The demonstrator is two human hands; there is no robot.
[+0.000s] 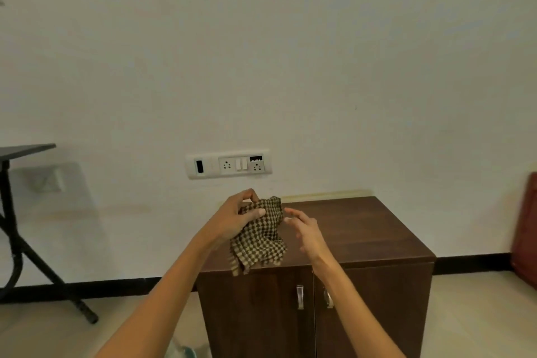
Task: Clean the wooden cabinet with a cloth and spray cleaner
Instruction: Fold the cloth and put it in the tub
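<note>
Head cam: L hand grips cloth over cabinet; R hand loose, fingertips blurred.

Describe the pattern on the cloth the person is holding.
The cloth has a small brown-and-cream check, seen best in the head view.

A low, dark-brown wooden cabinet stands against the wall with both doors closed and a metal handle on each, while a crumpled brown-and-cream checked cloth hangs bunched in the left hand over its front left corner.
</note>
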